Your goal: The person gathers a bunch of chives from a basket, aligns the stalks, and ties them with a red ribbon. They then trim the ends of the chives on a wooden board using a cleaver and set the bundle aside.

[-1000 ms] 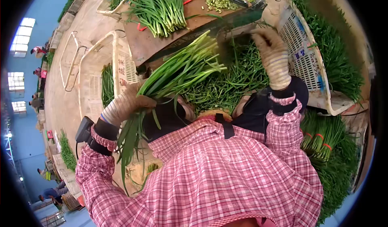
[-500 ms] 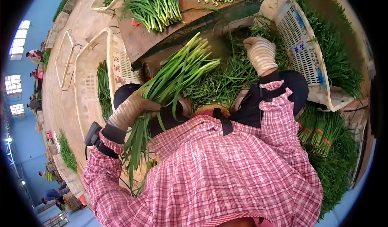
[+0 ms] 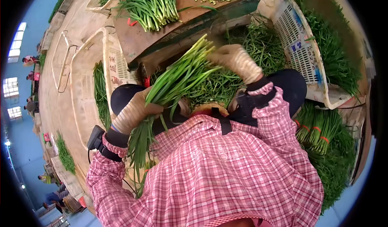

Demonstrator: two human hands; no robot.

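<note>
The right hand [image 3: 235, 60] has left the heap of loose greens [image 3: 260, 45] beside the white crate [image 3: 297, 55] and swung across to the pale cut ends of the bunch of green stalks [image 3: 182, 75], where its gloved fingers now curl against the tips. Whether it carries fresh stalks or only presses the ends level cannot be told. The left hand [image 3: 135, 110] has barely shifted: it stays clenched around the bunch's middle, holding it slanted above the lap, leaves trailing down past the wrist. Both hands now meet on the one bunch, so the work looks to be at gathering and evening it. More greens lie untouched on the tabletop [image 3: 133, 41], and tied bundles [image 3: 319, 130] sit to the right.
</note>
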